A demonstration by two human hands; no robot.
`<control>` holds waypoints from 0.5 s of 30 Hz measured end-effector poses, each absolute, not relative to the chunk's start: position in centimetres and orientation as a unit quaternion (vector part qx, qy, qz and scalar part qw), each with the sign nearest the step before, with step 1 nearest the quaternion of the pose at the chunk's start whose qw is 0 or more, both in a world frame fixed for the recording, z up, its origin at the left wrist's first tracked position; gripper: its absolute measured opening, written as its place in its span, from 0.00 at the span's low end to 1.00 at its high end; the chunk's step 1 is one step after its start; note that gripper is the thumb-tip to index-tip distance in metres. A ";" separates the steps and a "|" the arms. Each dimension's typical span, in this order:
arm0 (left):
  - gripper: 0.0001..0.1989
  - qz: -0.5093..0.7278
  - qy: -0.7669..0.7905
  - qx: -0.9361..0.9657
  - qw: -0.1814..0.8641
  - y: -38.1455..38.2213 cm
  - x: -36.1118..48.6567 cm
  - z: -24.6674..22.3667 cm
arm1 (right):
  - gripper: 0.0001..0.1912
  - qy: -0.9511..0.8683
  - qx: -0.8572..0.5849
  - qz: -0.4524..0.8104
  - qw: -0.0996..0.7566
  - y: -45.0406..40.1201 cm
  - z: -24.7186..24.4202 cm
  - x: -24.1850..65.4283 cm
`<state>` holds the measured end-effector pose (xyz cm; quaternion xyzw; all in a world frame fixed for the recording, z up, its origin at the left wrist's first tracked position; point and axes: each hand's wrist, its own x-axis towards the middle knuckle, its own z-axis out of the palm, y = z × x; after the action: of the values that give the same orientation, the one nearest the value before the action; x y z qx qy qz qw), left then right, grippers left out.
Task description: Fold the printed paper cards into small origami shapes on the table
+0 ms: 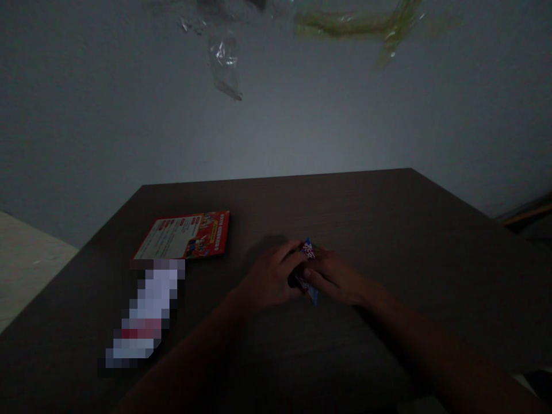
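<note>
Between my two hands is a small folded piece of patterned paper (309,249), blue with a red and white print and pointed corners. Its middle is covered by my fingers. My left hand (272,277) grips it from the left, fingers curled over and thumb below. From the right, my right hand (338,277) presses on it with bent fingers and thumb. Both hands are low over the dark table (366,213). The room is dim, so the exact folds cannot be made out.
A red booklet or flat box (172,238) with a printed white panel lies at the left of the table. Nearer me is a blurred-out, pale long object (150,305). The wall (276,126) behind carries clear and yellowish tape (345,26).
</note>
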<state>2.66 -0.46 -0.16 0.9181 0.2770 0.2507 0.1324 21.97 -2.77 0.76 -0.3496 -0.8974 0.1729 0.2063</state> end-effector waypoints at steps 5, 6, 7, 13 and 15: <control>0.20 0.243 0.265 0.928 0.098 0.0 2.1 -0.1 | 0.17 -0.903 -0.334 0.170 0.209 -2.7 1.0 22.3; 0.19 0.239 0.262 0.930 0.092 0.1 2.0 -0.1 | 0.16 -0.905 -0.333 0.167 0.204 -2.7 1.0 22.4; 0.19 0.235 0.259 0.933 0.083 0.1 1.9 -0.1 | 0.16 -0.908 -0.331 0.163 0.199 -2.7 1.1 22.5; 0.14 0.196 0.257 0.946 0.032 0.1 1.7 0.0 | 0.13 -0.917 -0.313 0.157 0.191 -2.8 1.7 23.0; 0.12 0.182 0.255 0.949 0.020 0.1 1.6 0.1 | 0.12 -0.918 -0.313 0.158 0.184 -3.0 1.9 23.2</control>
<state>1.60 0.12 0.12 0.9494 0.2548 0.1824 0.0199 23.20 -2.96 1.89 -0.3131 -0.9183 0.1580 0.1840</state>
